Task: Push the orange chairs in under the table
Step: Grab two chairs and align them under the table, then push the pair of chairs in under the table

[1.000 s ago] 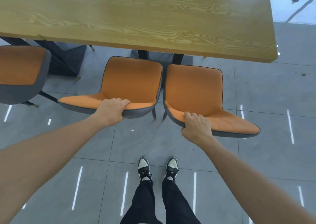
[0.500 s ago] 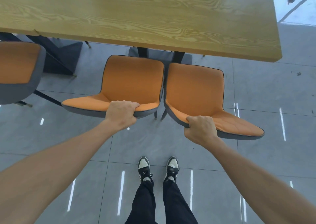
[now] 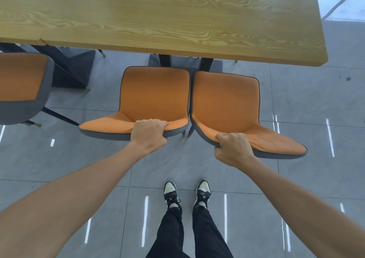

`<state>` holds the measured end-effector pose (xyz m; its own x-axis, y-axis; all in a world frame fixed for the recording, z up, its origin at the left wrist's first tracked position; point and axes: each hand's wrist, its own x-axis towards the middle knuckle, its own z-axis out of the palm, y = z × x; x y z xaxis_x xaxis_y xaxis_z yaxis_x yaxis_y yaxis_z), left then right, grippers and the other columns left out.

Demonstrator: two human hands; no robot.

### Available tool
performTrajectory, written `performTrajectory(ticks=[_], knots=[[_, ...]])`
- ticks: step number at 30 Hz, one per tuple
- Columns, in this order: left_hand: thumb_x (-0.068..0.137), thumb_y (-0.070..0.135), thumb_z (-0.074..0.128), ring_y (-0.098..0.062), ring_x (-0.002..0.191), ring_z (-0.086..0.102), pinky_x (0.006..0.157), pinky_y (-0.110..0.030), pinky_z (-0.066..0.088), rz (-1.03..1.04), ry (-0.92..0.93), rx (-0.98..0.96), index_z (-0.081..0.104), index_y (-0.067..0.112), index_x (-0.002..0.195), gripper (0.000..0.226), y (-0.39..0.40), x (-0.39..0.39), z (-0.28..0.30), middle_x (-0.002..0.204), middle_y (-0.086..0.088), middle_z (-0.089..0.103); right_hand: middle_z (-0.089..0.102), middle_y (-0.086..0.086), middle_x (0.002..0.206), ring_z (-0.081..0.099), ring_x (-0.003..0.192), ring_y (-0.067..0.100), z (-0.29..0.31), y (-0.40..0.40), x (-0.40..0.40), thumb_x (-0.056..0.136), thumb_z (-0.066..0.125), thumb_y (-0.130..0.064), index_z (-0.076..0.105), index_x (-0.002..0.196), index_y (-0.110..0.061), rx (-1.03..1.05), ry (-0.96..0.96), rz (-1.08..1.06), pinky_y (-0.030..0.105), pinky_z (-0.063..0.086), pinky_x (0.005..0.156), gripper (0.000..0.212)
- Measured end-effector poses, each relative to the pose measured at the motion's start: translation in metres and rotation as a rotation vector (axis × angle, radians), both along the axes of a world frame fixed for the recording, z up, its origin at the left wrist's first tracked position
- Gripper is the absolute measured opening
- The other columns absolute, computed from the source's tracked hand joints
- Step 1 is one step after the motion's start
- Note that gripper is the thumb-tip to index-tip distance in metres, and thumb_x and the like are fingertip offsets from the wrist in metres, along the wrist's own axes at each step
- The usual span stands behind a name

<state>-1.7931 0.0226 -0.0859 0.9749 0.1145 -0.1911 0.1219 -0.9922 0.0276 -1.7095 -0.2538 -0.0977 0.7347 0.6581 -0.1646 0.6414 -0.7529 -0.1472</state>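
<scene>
Two orange chairs with grey shells stand side by side in front of the wooden table (image 3: 158, 21), touching each other. My left hand (image 3: 149, 134) is clamped over the top edge of the left chair's (image 3: 154, 94) backrest. My right hand (image 3: 233, 149) grips the top edge of the right chair's (image 3: 225, 100) backrest. Both seats lie just short of the table's near edge, with their front edges close to it. The chair legs are mostly hidden under the seats.
A third orange chair (image 3: 19, 80) stands at the far left, partly under the table. Dark table legs (image 3: 69, 68) show beneath the top. My feet (image 3: 185, 194) stand on the grey tiled floor (image 3: 316, 178) behind the chairs. The table's right end (image 3: 322, 46) lies beyond the right chair.
My hands have closed more firmly over the backrest tops. The right chair has swung in to touch the left chair, and both sit slightly closer to me in view.
</scene>
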Motion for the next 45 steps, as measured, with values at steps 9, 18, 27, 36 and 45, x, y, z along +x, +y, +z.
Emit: performTrajectory(ticks=[9, 18, 27, 36, 45], knots=[[0.069, 0.031, 0.056, -0.019, 0.065, 0.064, 0.052, -0.026, 0.032, 0.011, 0.031, -0.032, 0.073, 0.032, 0.097, 0.033, 0.002, 0.001, 0.0, 0.077, 0.008, 0.068, 0.043, -0.005, 0.047, 0.036, 0.042, 0.021, 0.001, 0.002, 0.0, 0.059, 0.065, -0.023, 0.045, 0.056, -0.015, -0.063, 0.023, -0.033, 0.023, 0.018, 0.043, 0.022], [0.086, 0.042, 0.062, -0.025, 0.103, 0.063, 0.087, -0.041, 0.05, 0.032, 0.251, -0.252, 0.051, 0.026, 0.138, 0.055, 0.008, 0.0, 0.021, 0.118, 0.001, 0.063, 0.064, -0.006, 0.077, 0.06, 0.074, 0.02, 0.036, 0.024, 0.006, 0.087, 0.038, -0.056, 0.06, 0.086, -0.026, -0.094, 0.439, -0.246, 0.037, 0.048, 0.064, 0.037], [0.092, 0.036, 0.062, -0.022, 0.12, 0.057, 0.099, -0.038, 0.047, 0.112, 0.346, -0.404, 0.05, 0.021, 0.144, 0.056, 0.094, -0.051, 0.065, 0.135, 0.001, 0.061, 0.069, 0.008, 0.096, 0.064, 0.088, 0.029, 0.085, 0.148, 0.007, 0.096, 0.045, -0.034, 0.066, 0.095, -0.011, -0.012, 0.502, -0.26, 0.042, 0.054, 0.075, 0.031], [0.099, 0.039, 0.055, -0.025, 0.14, 0.044, 0.114, -0.043, 0.037, 0.163, 0.266, -0.323, 0.041, 0.018, 0.152, 0.059, 0.3, -0.118, 0.094, 0.154, -0.004, 0.046, 0.049, 0.008, 0.151, 0.05, 0.133, 0.029, 0.124, 0.374, -0.041, 0.1, 0.044, -0.036, 0.045, 0.149, -0.013, -0.187, 0.423, -0.021, 0.046, 0.046, 0.107, 0.054], [0.099, 0.045, 0.055, -0.029, 0.145, 0.035, 0.117, -0.048, 0.03, 0.275, 0.053, -0.238, 0.039, 0.016, 0.153, 0.064, 0.517, -0.212, 0.139, 0.156, -0.013, 0.041, 0.053, 0.012, 0.145, 0.058, 0.119, 0.032, 0.157, 0.625, -0.116, 0.101, 0.047, -0.037, 0.043, 0.147, -0.012, -0.126, 0.366, 0.137, 0.048, 0.049, 0.1, 0.053]])
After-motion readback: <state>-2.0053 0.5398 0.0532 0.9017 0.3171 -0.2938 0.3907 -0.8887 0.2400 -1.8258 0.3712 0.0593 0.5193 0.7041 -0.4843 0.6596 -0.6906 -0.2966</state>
